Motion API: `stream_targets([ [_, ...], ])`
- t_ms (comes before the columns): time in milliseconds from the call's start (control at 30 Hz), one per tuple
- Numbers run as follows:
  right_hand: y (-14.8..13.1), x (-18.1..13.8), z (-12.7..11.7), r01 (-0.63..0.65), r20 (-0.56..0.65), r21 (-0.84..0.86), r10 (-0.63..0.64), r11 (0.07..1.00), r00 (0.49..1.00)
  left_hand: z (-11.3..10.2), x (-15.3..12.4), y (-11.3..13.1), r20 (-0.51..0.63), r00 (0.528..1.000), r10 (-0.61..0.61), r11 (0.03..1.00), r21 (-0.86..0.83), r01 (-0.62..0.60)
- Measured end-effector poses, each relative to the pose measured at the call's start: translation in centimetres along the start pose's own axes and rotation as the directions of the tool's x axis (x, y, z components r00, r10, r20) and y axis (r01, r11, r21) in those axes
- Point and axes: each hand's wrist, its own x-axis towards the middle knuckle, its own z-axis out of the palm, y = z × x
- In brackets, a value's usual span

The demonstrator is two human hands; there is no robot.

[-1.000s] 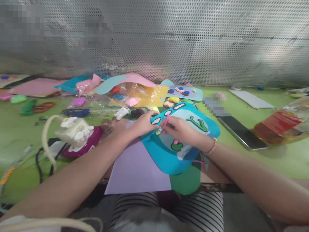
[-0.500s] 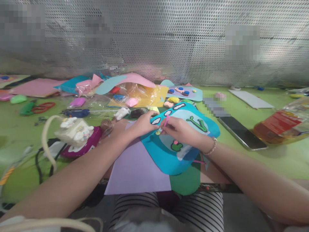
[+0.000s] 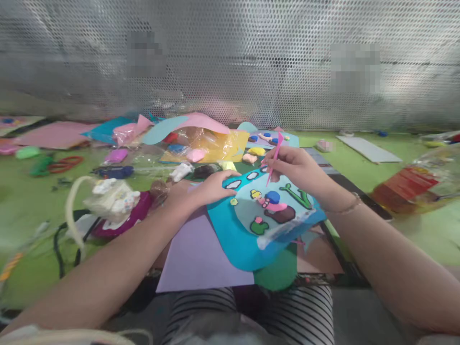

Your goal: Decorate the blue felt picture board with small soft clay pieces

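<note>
A blue card (image 3: 230,235) with clay shapes stuck on it lies in front of me, over a lilac sheet (image 3: 196,258). On its pale blue panel are a small clay figure (image 3: 269,201), a green plant (image 3: 258,225) and white clouds. My left hand (image 3: 212,187) rests on the card's upper left edge, fingers curled against it. My right hand (image 3: 298,167) is lifted above the card's top right, closed on a thin pink tool (image 3: 273,158) that points down toward the card.
Clay pieces and plastic bags (image 3: 204,143) crowd the green table (image 3: 28,206) behind the card. A white and purple toy bag (image 3: 115,201) sits at left, red scissors (image 3: 63,163) farther left, an orange packet (image 3: 406,191) at right. A perforated metal screen (image 3: 230,57) closes the back.
My right hand has lifted with the pink tool, up and to the right, off the card's middle. The clay figure it covered is now in view. My left hand has stayed.
</note>
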Motion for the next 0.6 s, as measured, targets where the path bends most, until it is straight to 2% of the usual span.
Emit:
stream_targets([
  [100, 0.0, 0.3, -1.3, -0.085, 0.120, 0.091, 0.073, 0.992, 0.990, -0.4, 0.0, 0.4, 0.079, 0.996, 0.035, 0.999, -0.004, -0.034],
  [233, -0.1, 0.2, -1.8, -0.136, 0.272, 0.152, 0.091, 0.979, 0.958, -0.8, -0.1, 0.5, 0.147, 0.988, 0.044, 0.999, 0.014, -0.046],
  [333, -0.1, 0.1, -1.8, -0.145, 0.303, 0.158, 0.092, 0.977, 0.949, -0.7, -0.3, 0.6, 0.145, 0.987, 0.067, 0.996, 0.043, -0.074],
  [500, 0.9, 0.5, -0.9, -0.105, 0.193, 0.170, 0.072, 0.980, 0.979, 0.2, -0.5, 0.9, 0.033, 0.999, 0.043, 0.988, 0.146, -0.047],
  [600, 1.7, 0.7, -0.1, -0.075, 0.125, 0.177, 0.053, 0.981, 0.991, 0.4, -0.1, 0.4, -0.155, 0.987, 0.047, 0.948, 0.317, 0.004],
])
